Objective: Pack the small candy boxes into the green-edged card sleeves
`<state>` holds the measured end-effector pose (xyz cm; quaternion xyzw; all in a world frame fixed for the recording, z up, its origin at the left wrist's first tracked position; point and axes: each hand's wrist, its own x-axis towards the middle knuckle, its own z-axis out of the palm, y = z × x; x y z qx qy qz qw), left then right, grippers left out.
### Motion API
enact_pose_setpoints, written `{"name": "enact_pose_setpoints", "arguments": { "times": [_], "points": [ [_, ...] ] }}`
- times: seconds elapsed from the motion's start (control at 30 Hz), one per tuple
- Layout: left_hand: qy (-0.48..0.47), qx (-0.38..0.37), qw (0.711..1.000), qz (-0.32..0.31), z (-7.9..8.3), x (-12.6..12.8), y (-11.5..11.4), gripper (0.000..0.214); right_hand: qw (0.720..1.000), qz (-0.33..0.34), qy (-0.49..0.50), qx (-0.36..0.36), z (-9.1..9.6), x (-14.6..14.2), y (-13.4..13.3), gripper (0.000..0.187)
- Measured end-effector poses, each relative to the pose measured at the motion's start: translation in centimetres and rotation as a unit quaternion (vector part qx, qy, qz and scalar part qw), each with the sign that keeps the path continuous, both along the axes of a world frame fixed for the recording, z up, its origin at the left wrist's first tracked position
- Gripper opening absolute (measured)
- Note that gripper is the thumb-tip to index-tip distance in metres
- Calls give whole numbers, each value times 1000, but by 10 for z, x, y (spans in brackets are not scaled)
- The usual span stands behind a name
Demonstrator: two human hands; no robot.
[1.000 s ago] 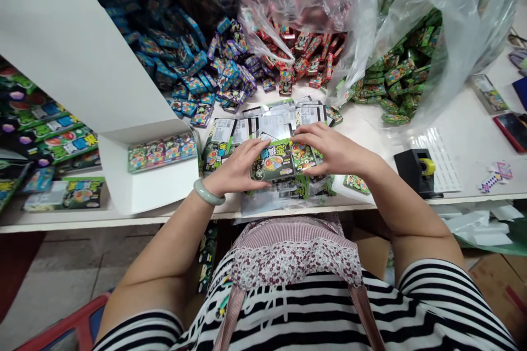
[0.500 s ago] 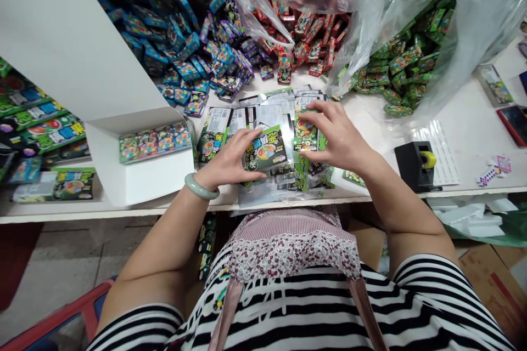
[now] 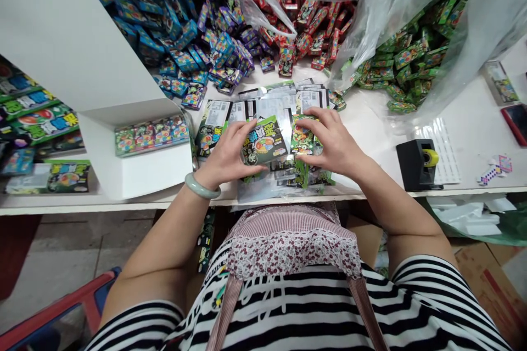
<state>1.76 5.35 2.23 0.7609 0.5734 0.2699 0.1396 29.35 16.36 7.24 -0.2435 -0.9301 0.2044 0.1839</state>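
Hands are holding two printed packs just apart above a white tabletop [image 3: 373, 131], where loose colours are heaping up at the far side. Fingers of the left hand [image 3: 230, 153], its wrist wearing a pale green bangle [image 3: 201, 187], are gripping a flat, dark rectangular pack with a green edge [image 3: 265, 142], thumb along the near side and fingertips along the far side, a hold that is seemingly leaving the printed face clear. Fingers of the right hand [image 3: 335, 140] are bending around a small, bright green printed pack [image 3: 302, 138], pinching it across its length, probably to keep it square. Both packs are sitting over a spread of black, white and green printed cards [image 3: 278, 101], directly in front of the wearer.

Blue boxes [image 3: 144, 46], purple boxes [image 3: 242, 60], red boxes [image 3: 315, 30] and green boxes [image 3: 411, 63] are lying largely grouped by colour, perhaps for easy picking, while a crumpled clear plastic bag [image 3: 370, 16] is partly enclosing the red and green heaps.

Blue and yellow lettering and a multicoloured oval are filling the dark pack's face, which is tilting slightly. Busy multicoloured figures are covering the green pack; its thickness is remaining hard to tell.
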Motion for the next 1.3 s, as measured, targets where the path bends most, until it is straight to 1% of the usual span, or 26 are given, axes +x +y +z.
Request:
{"name": "enact_pose_setpoints", "arguments": {
  "times": [0.1,0.17,0.27,0.37,0.47,0.57,0.7,0.8,0.87,0.93,1.03,1.2,1.3],
  "points": [
    [-3,19,999,41,-3,5,-1,106,998,-61,24,9,-5,-1,-7,62],
    [0,23,998,54,-4,6,-2,106,995,-88,39,13,-10,-1,-11,61],
    [9,20,998,54,-4,5,-4,105,993,-108,54,19,-12,2,-10,60],
    [13,23,999,39,-3,2,-5,105,992,-111,61,21,-7,5,0,62],
    [13,23,999,27,-3,0,-5,106,995,-84,57,16,-1,4,8,66],
    [15,18,1000,16,-3,1,-6,107,998,-39,38,8,1,-3,10,64],
    [30,16,999,4,-4,1,-7,108,999,41,3,1,1,-7,8,59],
    [37,9,999,-11,-5,0,-9,108,994,109,-18,-8,1,-4,8,55],
    [37,3,999,-18,-5,0,-10,108,989,142,-34,-20,1,-3,9,56],
    [37,-5,999,-23,-6,0,-11,108,988,147,-42,-25,1,-1,10,58],
    [34,-22,998,-44,-7,2,-13,106,990,136,-41,-23,0,0,13,61],
    [21,-30,998,-51,-6,3,-12,105,979,193,-45,-51,4,1,17,59],
    [24,-36,997,-64,-4,3,-11,103,980,188,-45,-52,5,0,18,61]
  ]
}}
